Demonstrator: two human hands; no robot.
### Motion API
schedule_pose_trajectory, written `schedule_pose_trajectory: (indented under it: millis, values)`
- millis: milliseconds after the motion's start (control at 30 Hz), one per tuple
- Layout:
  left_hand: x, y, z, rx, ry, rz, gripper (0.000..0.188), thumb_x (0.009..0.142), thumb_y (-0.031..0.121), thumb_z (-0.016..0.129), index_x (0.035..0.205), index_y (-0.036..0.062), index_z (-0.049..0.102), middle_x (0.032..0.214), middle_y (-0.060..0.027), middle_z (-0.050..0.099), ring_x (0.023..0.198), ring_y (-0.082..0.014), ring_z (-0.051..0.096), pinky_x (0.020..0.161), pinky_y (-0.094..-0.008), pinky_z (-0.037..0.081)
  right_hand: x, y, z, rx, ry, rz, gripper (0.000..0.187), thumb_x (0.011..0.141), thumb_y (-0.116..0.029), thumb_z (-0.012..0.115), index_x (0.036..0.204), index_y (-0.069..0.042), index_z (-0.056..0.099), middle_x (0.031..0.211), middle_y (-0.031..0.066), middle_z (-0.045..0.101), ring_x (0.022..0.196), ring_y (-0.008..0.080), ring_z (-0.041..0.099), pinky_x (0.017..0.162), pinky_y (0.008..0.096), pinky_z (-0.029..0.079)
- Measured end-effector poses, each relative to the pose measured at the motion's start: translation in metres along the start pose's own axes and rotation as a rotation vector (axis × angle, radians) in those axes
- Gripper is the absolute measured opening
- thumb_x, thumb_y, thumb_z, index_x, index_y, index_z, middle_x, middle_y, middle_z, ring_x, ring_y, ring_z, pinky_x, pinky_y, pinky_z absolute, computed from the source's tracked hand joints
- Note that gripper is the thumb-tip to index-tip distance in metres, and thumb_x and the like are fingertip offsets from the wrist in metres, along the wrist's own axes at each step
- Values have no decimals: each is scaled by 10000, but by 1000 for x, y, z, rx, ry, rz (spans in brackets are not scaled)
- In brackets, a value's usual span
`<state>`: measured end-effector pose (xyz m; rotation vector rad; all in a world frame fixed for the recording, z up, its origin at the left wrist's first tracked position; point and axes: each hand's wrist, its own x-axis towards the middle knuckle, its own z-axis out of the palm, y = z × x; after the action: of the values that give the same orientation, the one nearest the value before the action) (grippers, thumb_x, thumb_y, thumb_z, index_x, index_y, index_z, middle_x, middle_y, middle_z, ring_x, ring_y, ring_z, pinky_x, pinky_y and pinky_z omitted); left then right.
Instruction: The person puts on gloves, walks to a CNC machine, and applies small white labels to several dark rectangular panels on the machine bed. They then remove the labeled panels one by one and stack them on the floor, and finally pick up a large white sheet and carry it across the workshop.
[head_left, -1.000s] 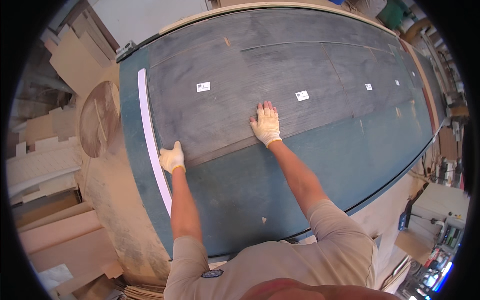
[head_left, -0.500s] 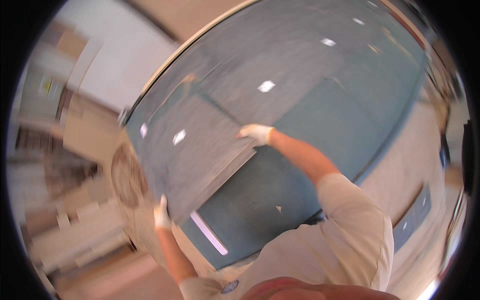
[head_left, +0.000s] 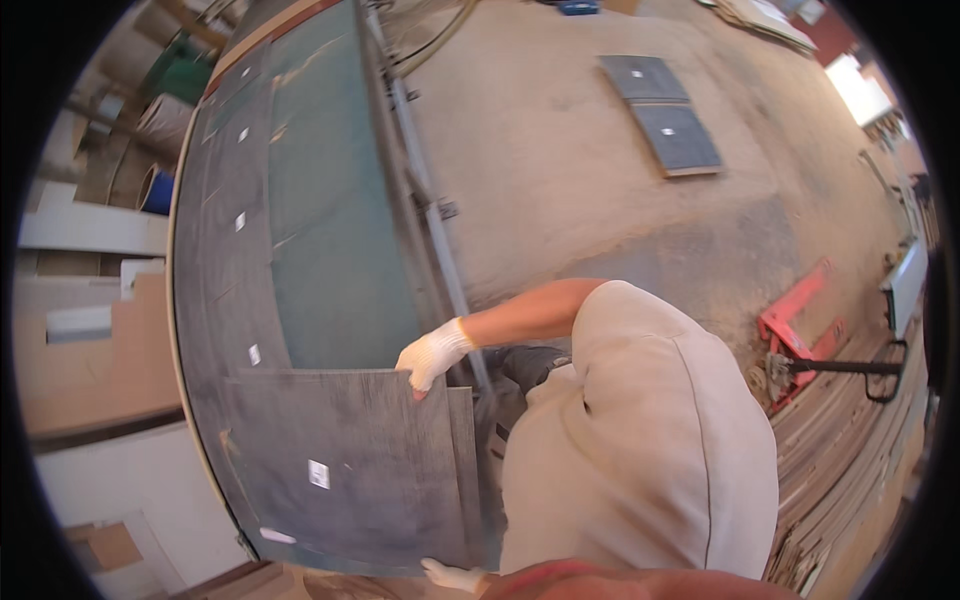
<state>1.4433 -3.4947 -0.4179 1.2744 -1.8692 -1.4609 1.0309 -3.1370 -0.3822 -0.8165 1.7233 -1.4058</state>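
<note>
A dark grey wood-grain panel (head_left: pixel 375 455) with a small white label lies at the near end of a long green-topped table (head_left: pixel 335 250). My right hand (head_left: pixel 432 358), in a white knit glove, is closed on the panel's far right corner. Low in the picture my left hand (head_left: pixel 452 577), also gloved, grips its near edge; the fingers are partly hidden. The panel's right side overlaps another dark board (head_left: pixel 464 440), whose edge sticks out beneath it. More labelled dark panels (head_left: pixel 225 265) run along the table's left side.
A metal rail (head_left: pixel 432 215) borders the table's right side. Two dark panels (head_left: pixel 668 125) lie on the floor beyond. At right, a red pallet jack (head_left: pixel 795 320) stands by stacked long boards (head_left: pixel 840 480). Large sheets (head_left: pixel 100 340) lie left of the table.
My view has swung to the right, bringing the floor and pallet jack into sight. The panel has shifted toward my body over the bare green tabletop, with both hands still on it.
</note>
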Motion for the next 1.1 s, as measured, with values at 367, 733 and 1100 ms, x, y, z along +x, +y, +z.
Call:
schedule_pose_trajectory:
  millis: [367, 733, 1100]
  values:
    - [-15, 197, 358, 339, -678, 599, 507, 1019, 263, 648, 1290, -164, 615, 1188, -177, 709, 1030, -243, 638, 955, -375, 512, -361, 55, -161, 881, 794, -114, 398, 925, -176, 777, 1236, 52, 677, 1181, 102, 728, 1054, 183, 690, 924, 378, 576]
    - [-251, 44, 680, 943, -1287, 504, 404, 1009, 377, 583, 1078, 6, 728, 889, -140, 742, 722, -317, 675, 694, -491, 538, -659, 239, -187, 739, 1773, 630, 416, 869, -286, 711, 980, 114, 722, 881, 204, 736, 831, 295, 696, 744, 458, 530]
    - [-357, -6, 764, 1731, -1667, 243, 390, 1008, 364, 582, 1110, 4, 692, 1093, -245, 729, 984, -392, 702, 860, -527, 548, -911, 406, -272, 1161, 2540, 622, 436, 863, -267, 709, 1047, 129, 716, 1008, 214, 737, 956, 323, 699, 881, 440, 538]
